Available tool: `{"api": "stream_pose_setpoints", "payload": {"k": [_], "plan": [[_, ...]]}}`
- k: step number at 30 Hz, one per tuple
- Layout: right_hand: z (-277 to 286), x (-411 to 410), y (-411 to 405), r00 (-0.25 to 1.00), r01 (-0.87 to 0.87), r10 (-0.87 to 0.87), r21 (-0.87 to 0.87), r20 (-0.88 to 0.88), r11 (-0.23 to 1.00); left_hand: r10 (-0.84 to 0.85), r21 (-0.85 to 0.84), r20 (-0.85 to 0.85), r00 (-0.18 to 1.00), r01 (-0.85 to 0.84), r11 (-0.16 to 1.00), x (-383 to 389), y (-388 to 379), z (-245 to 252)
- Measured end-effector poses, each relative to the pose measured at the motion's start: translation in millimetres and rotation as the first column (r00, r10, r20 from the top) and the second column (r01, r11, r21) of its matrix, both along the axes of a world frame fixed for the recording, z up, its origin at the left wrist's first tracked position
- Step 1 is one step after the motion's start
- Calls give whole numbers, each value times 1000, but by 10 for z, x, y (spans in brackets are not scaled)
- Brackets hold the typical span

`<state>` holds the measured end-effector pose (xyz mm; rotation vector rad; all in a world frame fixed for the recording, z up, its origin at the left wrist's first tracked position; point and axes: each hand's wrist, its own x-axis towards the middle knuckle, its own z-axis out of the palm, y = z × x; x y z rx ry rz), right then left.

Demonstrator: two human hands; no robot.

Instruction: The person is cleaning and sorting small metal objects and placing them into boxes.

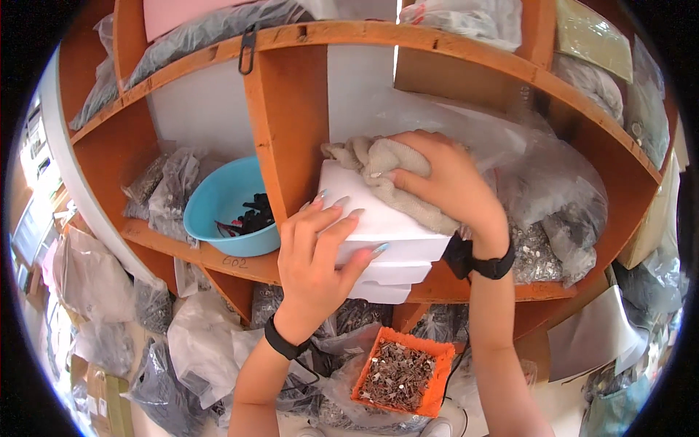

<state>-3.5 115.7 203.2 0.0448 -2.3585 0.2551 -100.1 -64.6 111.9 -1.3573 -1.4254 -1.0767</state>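
Note:
A white box (355,188) sits at the front of a wooden shelf compartment, with smaller white tiers showing beneath its front edge. My right hand (445,175) grips a crumpled beige knit cloth (396,158) and presses it on the box's top. At the box's left front corner rests my left hand (317,251), fingers spread over the top and thumb against the front face. Nothing else shows in the left hand. Both wrists wear black bands. The cloth hides the box's far right part.
A light-blue basin (218,218) holding black parts stands left of the wooden divider (292,125). Clear plastic bags of metal parts (538,251) fill the right side. Below, an orange basket (445,377) of small metal pieces stands among several bags (205,338). A black carabiner (247,50) hangs above.

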Motion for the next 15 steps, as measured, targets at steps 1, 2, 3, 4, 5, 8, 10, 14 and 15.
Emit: {"api": "stream_pose_setpoints", "payload": {"k": [1,2,3,4,5,8,10,14,15], "plan": [[-35,-7,-3,999,-10,8,-34,-48,999,5,-3,13,1000,-5,1000,-3,3,-23],[-51,-1,-11,995,-21,14,-66,-97,998,9,-6,26,1000,-8,1000,-8,9,-38],[-59,25,-26,995,-17,10,-67,-102,998,5,-8,21,1000,-5,1000,0,11,-56],[-59,58,-39,990,-9,3,-40,-141,999,5,-2,24,1000,-5,1000,7,16,-70],[-60,99,-54,984,2,-4,-11,-179,1000,4,4,29,1000,-4,1000,12,26,-71],[-116,351,-196,970,-31,-3,-136,-243,990,-4,10,34,999,4,1000,26,33,-72],[-214,484,-224,964,-96,39,-205,-264,974,-11,24,47,999,9,1000,3,30,-89],[-374,634,-323,934,-166,65,-268,-350,949,-19,46,54,998,17,999,-9,63,-133],[-419,630,-302,935,-159,57,-271,-351,949,-39,59,72,997,35,998,-3,83,-159]]}}
